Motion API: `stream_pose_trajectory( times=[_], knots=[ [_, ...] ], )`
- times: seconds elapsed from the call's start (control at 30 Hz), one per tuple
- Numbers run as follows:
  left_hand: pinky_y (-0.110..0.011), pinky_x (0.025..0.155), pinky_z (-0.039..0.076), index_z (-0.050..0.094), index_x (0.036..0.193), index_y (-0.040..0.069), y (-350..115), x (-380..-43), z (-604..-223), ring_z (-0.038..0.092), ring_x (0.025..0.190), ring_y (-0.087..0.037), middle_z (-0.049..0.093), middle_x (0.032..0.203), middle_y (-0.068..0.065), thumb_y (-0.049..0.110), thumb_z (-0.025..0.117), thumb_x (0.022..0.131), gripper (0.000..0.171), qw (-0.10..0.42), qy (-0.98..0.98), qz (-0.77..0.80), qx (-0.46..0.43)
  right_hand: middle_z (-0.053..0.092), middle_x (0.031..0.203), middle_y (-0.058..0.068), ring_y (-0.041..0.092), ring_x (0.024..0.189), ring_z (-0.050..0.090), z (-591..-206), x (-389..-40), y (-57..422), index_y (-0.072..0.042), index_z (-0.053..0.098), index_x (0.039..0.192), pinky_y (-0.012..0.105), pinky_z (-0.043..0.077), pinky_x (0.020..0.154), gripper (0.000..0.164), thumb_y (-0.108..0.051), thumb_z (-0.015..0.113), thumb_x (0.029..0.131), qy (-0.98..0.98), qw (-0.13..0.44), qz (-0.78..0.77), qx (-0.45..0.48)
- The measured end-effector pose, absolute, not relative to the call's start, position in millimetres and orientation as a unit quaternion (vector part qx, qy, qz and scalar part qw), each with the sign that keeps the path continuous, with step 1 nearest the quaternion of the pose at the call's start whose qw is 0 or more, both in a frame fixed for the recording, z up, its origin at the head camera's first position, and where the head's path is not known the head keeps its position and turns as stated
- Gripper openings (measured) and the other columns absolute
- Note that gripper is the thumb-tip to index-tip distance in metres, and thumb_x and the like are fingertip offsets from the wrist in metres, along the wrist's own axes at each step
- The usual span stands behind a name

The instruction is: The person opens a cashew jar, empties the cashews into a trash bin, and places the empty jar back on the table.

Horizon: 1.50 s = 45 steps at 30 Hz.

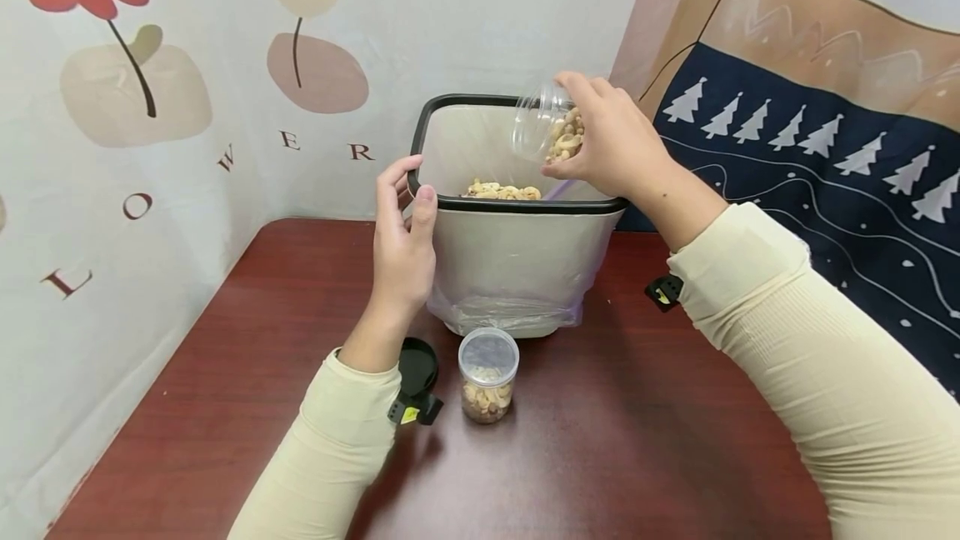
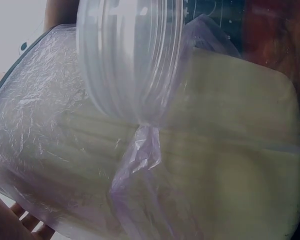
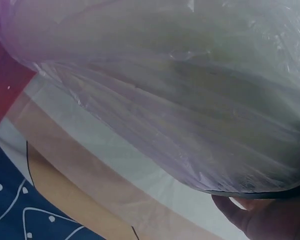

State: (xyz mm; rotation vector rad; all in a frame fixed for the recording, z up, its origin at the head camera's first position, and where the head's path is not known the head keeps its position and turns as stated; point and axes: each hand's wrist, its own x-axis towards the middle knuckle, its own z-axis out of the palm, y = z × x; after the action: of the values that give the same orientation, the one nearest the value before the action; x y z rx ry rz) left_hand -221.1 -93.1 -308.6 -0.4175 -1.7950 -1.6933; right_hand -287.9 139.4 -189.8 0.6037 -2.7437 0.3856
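A light-coloured trash bin with a black rim stands lined with a thin, purplish plastic bag. My left hand holds the bin's left front corner, thumb in front and fingers at the rim. Above the right side of the opening, my right hand grips a clear jar tipped on its side, mouth to the left. Pale nut-like pieces lie in that jar. More pale pieces show inside the bin; the front rim hides their lower part.
A lidded clear jar of similar pale and brown pieces stands on the reddish-brown table, in front of the bin. A dark round disc shows beside the left wrist. Printed cloth walls rise behind the table.
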Motion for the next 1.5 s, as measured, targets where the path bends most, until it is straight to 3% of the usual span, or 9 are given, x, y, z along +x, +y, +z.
stream_pose_trajectory(
  times=[0.17, 0.4, 0.7, 1.5],
  knots=[
    [-0.032, 0.092, 0.042, 0.043, 0.143, 0.012, -93.1, -222.0, -309.6, 0.047, 0.116, -0.012, 0.051, 0.131, -0.023, 0.051, 0.05, 0.099, 0.059, 0.314, -0.675, -0.648, -0.161, 0.04, 0.153, 0.018, 0.047, 0.132, 0.046, -190.3, -287.9, 138.1, -0.02, 0.026, 0.157, 0.059, 0.038, 0.108, 0.1, -0.032, 0.085, 0.077, -0.957, 0.146, 0.109, 0.226],
    [-0.033, 0.092, 0.041, 0.044, 0.143, 0.013, -93.1, -223.5, -310.7, 0.047, 0.116, -0.013, 0.051, 0.131, -0.023, 0.058, 0.05, 0.097, 0.065, 0.318, -0.677, -0.644, -0.161, 0.042, 0.151, 0.019, 0.045, 0.132, 0.046, -191.1, -287.3, 138.1, -0.018, 0.027, 0.157, 0.058, 0.038, 0.108, 0.1, -0.03, 0.085, 0.077, -0.956, 0.148, 0.096, 0.234],
    [-0.031, 0.09, 0.041, 0.045, 0.142, 0.014, -92.7, -223.8, -310.8, 0.047, 0.115, -0.013, 0.054, 0.126, -0.009, 0.068, 0.048, 0.093, 0.073, 0.325, -0.68, -0.639, -0.155, 0.045, 0.146, 0.019, 0.042, 0.129, 0.047, -190.8, -286.5, 136.5, -0.019, 0.029, 0.156, 0.056, 0.04, 0.106, 0.099, -0.028, 0.086, 0.076, -0.952, 0.169, 0.082, 0.24],
    [-0.03, 0.088, 0.043, 0.044, 0.142, 0.012, -93.5, -226.3, -311.8, 0.047, 0.116, -0.013, 0.053, 0.127, -0.007, 0.066, 0.049, 0.094, 0.072, 0.322, -0.674, -0.644, -0.164, 0.046, 0.145, 0.016, 0.041, 0.132, 0.044, -192.1, -285.8, 132.8, -0.02, 0.033, 0.154, 0.061, 0.046, 0.101, 0.095, -0.023, 0.087, 0.076, -0.947, 0.194, 0.058, 0.25]
  ],
)
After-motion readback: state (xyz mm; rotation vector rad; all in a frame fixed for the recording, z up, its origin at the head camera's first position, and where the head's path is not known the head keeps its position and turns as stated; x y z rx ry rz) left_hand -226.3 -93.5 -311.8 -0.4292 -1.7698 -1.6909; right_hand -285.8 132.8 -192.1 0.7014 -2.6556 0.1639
